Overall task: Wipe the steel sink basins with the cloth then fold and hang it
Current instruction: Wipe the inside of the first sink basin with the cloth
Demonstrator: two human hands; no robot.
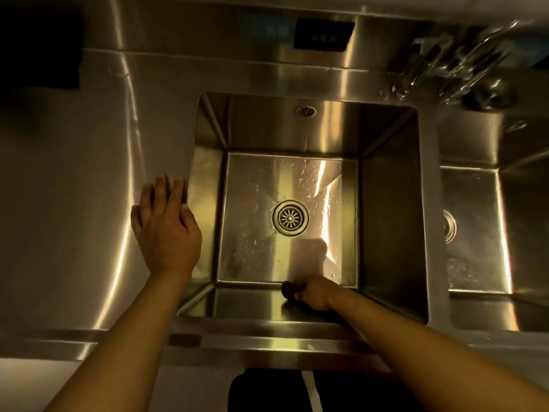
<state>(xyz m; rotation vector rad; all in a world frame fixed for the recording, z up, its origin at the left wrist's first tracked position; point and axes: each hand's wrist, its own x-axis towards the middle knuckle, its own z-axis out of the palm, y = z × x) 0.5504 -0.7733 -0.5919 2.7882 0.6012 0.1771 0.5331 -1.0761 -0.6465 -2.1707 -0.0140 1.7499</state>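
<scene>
A square steel sink basin (386, 203) fills the middle of the view, with a round drain (290, 217) in its wet floor. My right hand (312, 294) is down inside the basin at the near wall, fingers curled around a small dark cloth (289, 289) pressed against the steel. Most of the cloth is hidden under the hand. My left hand (166, 227) rests flat on the counter at the basin's left rim, fingers straight. A second basin (475, 227) lies to the right, partly cut off by the frame edge.
A steel counter (74, 203) stretches left of the basin. A blurred faucet (445, 60) stands at the back right between the basins. A dark label (323, 34) sits on the backsplash, and a dark object (38, 49) fills the top left corner.
</scene>
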